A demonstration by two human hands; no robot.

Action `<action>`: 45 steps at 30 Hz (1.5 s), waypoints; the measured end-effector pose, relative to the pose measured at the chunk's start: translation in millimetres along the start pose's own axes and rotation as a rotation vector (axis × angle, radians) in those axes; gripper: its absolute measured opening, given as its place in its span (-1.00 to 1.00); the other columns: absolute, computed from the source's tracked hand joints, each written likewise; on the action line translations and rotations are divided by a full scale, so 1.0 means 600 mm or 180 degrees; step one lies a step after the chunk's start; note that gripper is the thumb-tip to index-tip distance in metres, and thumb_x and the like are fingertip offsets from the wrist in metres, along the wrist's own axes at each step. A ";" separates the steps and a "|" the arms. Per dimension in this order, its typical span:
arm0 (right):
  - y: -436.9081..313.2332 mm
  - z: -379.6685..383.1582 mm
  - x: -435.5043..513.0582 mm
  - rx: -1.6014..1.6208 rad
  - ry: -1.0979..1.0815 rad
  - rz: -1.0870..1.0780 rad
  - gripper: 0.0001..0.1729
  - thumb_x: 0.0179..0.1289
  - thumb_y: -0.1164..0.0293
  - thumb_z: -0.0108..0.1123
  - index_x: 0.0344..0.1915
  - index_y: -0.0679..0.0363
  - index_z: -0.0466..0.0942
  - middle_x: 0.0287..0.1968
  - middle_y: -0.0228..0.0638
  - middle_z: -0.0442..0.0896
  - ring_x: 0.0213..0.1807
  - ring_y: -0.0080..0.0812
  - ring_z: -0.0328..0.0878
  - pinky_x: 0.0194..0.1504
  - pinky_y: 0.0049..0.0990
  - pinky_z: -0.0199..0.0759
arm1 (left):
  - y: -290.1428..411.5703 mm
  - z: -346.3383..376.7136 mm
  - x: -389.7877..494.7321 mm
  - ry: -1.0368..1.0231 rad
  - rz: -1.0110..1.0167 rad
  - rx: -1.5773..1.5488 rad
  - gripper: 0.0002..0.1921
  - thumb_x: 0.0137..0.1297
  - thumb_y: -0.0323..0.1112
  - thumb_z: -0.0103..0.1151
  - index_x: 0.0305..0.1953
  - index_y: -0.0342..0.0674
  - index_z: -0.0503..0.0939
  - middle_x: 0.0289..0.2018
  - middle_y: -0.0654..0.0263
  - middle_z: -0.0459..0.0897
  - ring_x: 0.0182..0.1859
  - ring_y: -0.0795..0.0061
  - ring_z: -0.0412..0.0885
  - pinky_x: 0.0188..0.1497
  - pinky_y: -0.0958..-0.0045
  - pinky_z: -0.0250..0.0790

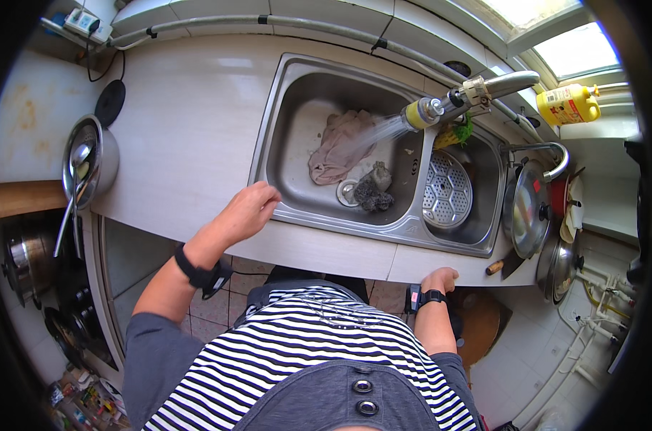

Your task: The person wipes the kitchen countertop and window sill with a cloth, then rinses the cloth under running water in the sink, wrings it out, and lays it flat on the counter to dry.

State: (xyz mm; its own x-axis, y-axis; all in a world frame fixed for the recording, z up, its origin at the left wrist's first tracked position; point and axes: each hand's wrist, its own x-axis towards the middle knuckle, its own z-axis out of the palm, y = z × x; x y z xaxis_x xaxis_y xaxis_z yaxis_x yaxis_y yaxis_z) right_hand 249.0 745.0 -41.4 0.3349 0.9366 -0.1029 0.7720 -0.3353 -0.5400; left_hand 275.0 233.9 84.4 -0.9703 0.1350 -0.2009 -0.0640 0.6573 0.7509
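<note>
My left hand (253, 207) is over the front left corner of the double stainless-steel sink (331, 225), its fingers curled together and nothing visible in them. At the counter's front edge, below the smaller basin, is my right hand (440, 279); its fingertips are partly hidden. Water sprays from the faucet head (422, 113) onto a wet pinkish-beige cloth (339, 148) in the larger basin. A dark scouring pad (373, 196) and a greyish scrubber (381, 175) lie by the drain strainer (348, 192). Inside the smaller basin rests a round perforated metal steamer plate (447, 188).
Right of the sink are a glass pot lid (530, 210) and a knife with a wooden handle (495, 267). A yellow detergent jug (565, 105) stands by the window. On the left, a metal bowl (108, 161) holds ladles (81, 156). A pipe (213, 22) runs along the wall.
</note>
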 end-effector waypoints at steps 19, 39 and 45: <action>-0.037 -0.120 0.142 -0.2532 -0.3101 -0.1747 -0.44 0.43 0.02 -0.01 -0.25 0.38 0.60 -0.49 -0.08 0.71 -0.66 -0.26 0.62 -0.53 -0.40 0.54 | -0.049 0.047 -0.160 0.0011 -0.0822 -0.0503 -0.88 0.15 -0.62 0.03 -0.35 -0.33 0.59 -0.43 0.04 0.63 -0.34 0.12 0.62 -0.27 0.28 0.46; -0.494 0.097 -0.283 0.0936 -0.4795 -0.3557 -0.19 0.31 0.49 0.15 0.46 0.47 0.02 0.47 0.09 0.18 0.52 -0.11 0.11 0.48 -0.35 -0.01 | -0.213 0.249 -0.473 -0.0398 -0.3388 -0.1195 -0.76 0.22 -0.63 -0.10 -0.38 -0.34 0.64 -0.46 0.18 0.71 -0.42 0.39 0.68 -0.35 0.34 0.54; -0.483 0.086 -0.305 0.1007 -0.4931 -0.3724 -0.23 0.24 0.64 0.01 0.46 0.44 0.07 0.48 0.01 0.19 0.52 -0.15 0.14 0.46 -0.38 0.03 | -0.219 0.278 -0.523 -0.0438 -0.3779 -0.1439 -0.80 0.34 -0.57 -0.06 -0.32 -0.32 0.63 -0.45 0.21 0.67 -0.44 0.43 0.65 -0.41 0.41 0.52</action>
State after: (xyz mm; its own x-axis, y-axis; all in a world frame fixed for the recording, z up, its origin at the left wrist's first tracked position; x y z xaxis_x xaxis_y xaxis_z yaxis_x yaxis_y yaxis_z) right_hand -63.8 675.9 90.8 -0.9973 -0.0248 -0.0692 0.0599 0.2715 -0.9606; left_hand 627.2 228.8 -56.4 -0.2328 -0.2662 -0.9354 -0.9708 0.1206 0.2073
